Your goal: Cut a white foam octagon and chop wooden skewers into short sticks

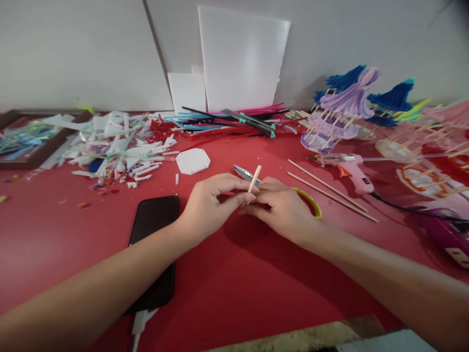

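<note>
My left hand (pixel 214 205) pinches a short pale wooden stick (pixel 254 179), which points up and slightly right between thumb and fingers. Touching it from the right is my right hand (pixel 280 205), its fingers closed near the stick's lower end; what they grip is hidden. Behind my fingers lie scissors, with their metal blades (pixel 244 173) showing at the left and a yellow handle (pixel 311 201) at the right. Two long thin sticks (pixel 331 195) rest on the red table (pixel 227 274) to the right. A white octagonal piece (pixel 193 161) lies beyond my left hand.
A black phone (pixel 156 225) with a cable is by my left forearm. White scraps (pixel 117 142) are heaped behind it. Coloured strips and a cutter (pixel 252 122) lie at the back. On the right are a pink glue gun (pixel 353 171) and carousel-like models (pixel 330 117).
</note>
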`<action>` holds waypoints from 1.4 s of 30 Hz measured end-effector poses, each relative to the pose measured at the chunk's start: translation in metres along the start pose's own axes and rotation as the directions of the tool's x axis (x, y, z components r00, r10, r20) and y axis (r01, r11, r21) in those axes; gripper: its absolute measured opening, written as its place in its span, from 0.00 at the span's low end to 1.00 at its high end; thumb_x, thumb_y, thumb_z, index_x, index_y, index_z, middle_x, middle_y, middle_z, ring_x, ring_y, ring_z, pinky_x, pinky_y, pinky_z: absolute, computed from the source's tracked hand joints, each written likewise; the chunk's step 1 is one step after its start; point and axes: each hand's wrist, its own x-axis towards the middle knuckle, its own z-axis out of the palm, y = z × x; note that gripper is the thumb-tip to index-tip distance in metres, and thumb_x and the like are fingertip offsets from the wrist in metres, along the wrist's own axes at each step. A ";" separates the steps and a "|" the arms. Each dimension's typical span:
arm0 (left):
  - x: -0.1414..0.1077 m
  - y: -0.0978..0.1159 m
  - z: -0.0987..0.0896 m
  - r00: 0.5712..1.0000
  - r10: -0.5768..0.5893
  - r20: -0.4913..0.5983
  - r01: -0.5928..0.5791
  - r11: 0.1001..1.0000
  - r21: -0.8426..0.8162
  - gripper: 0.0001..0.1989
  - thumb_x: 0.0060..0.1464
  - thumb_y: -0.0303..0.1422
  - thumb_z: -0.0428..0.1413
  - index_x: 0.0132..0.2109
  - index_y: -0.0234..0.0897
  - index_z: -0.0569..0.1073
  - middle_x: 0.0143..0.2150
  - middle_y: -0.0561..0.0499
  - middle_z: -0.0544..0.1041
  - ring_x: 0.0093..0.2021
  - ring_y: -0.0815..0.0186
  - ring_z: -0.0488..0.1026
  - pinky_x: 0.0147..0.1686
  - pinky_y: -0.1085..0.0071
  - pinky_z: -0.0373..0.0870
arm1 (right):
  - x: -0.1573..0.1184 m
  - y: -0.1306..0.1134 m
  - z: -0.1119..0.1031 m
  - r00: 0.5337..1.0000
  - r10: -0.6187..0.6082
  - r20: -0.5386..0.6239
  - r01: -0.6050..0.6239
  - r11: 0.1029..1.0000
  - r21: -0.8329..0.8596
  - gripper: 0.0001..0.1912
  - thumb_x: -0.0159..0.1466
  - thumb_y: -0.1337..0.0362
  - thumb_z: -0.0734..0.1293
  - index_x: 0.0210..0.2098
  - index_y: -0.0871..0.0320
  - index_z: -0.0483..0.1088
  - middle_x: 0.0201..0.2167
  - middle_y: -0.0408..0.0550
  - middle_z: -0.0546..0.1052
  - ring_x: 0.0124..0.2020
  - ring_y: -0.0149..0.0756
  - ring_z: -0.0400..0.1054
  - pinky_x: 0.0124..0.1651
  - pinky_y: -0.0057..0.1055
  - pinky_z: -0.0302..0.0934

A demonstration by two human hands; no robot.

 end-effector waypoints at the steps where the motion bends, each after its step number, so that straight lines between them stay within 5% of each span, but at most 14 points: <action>1: 0.000 0.001 -0.001 1.000 -0.021 0.013 0.021 1.000 -0.009 0.02 0.53 0.29 0.60 0.35 0.38 0.78 0.35 0.51 0.81 0.36 0.67 0.76 0.38 0.73 0.73 | 0.000 0.001 0.001 1.000 -0.009 -0.006 0.009 1.000 -0.002 0.08 0.64 0.62 0.67 0.29 0.55 0.75 0.30 0.47 0.78 0.35 0.38 0.68 0.40 0.35 0.61; 15: -0.004 0.008 -0.004 0.978 -0.198 0.067 0.191 0.977 0.096 0.01 0.48 0.29 0.61 0.30 0.37 0.77 0.30 0.53 0.81 0.32 0.66 0.77 0.32 0.74 0.74 | 0.000 0.001 0.007 0.995 -0.069 -0.077 0.071 0.997 0.022 0.17 0.67 0.59 0.63 0.23 0.57 0.72 0.23 0.46 0.74 0.29 0.35 0.63 0.35 0.32 0.58; 22: -0.007 0.003 -0.002 0.988 -0.142 0.057 0.129 0.973 0.189 0.02 0.51 0.30 0.61 0.31 0.38 0.77 0.32 0.53 0.81 0.33 0.67 0.77 0.32 0.75 0.73 | -0.002 0.007 -0.001 0.996 -0.086 0.006 0.086 0.994 0.069 0.07 0.64 0.65 0.67 0.31 0.54 0.78 0.31 0.45 0.77 0.35 0.35 0.65 0.41 0.34 0.59; 29: -0.006 0.001 -0.001 0.984 -0.173 0.043 0.167 0.978 0.128 0.02 0.52 0.29 0.60 0.31 0.37 0.77 0.30 0.53 0.81 0.31 0.69 0.77 0.34 0.76 0.73 | 0.000 0.005 -0.004 0.998 -0.068 -0.010 0.068 0.995 0.066 0.07 0.62 0.70 0.68 0.28 0.59 0.76 0.27 0.46 0.76 0.31 0.34 0.67 0.36 0.31 0.60; 42: -0.010 0.004 -0.001 0.995 -0.089 0.039 0.076 0.962 0.261 0.03 0.50 0.25 0.60 0.31 0.37 0.77 0.29 0.55 0.80 0.30 0.70 0.75 0.30 0.78 0.69 | -0.002 0.004 0.000 0.998 -0.054 -0.024 0.057 0.985 0.164 0.09 0.62 0.72 0.66 0.27 0.58 0.76 0.26 0.45 0.76 0.29 0.31 0.70 0.33 0.28 0.63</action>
